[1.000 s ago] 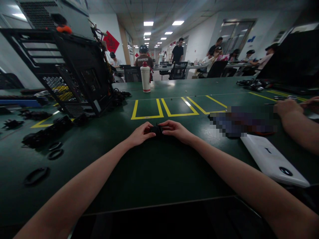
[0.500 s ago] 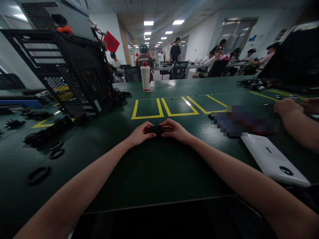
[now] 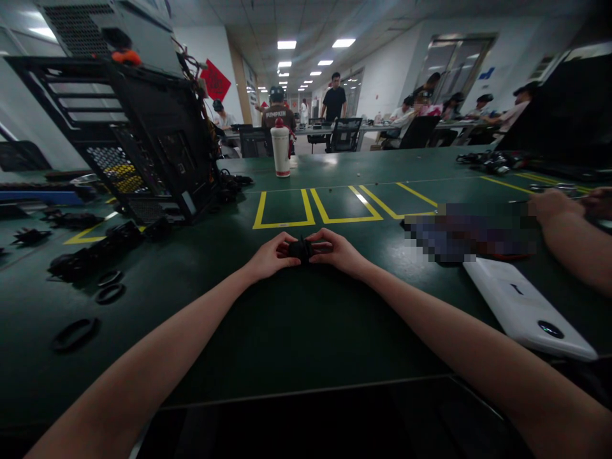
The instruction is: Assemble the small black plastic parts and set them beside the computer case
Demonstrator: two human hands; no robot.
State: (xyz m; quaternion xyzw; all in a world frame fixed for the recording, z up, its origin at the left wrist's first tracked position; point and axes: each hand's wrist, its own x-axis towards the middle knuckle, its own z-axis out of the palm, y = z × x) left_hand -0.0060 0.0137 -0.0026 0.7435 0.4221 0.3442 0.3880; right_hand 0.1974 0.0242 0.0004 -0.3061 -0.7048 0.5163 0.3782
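Observation:
A small, dark bundle that looks like a coiled black cable (image 3: 300, 250) is held between my two hands, just above or on the green tabletop (image 3: 306, 325). My left hand (image 3: 275, 256) has its fingers and thumb closed on the bundle's left side. From the right, my right hand (image 3: 335, 252) pinches it with thumb and fingers. A thin black piece sticks up at the bundle's top. Its finer detail is too dark to make out. To the left lie several black loops (image 3: 111, 293) and a row of dark cable bundles (image 3: 95, 255).
A black computer case (image 3: 157, 140) stands at the left. Yellow tape outlines (image 3: 284, 224) mark the table ahead, with a white cup (image 3: 281, 152) beyond. A white device (image 3: 530, 309) lies at right, near another person's hand (image 3: 557, 207). People sit at tables farther back.
The black bundle has turned slightly between my fingers; both hands stay in nearly the same place. A standing person in the background has shifted a little left.

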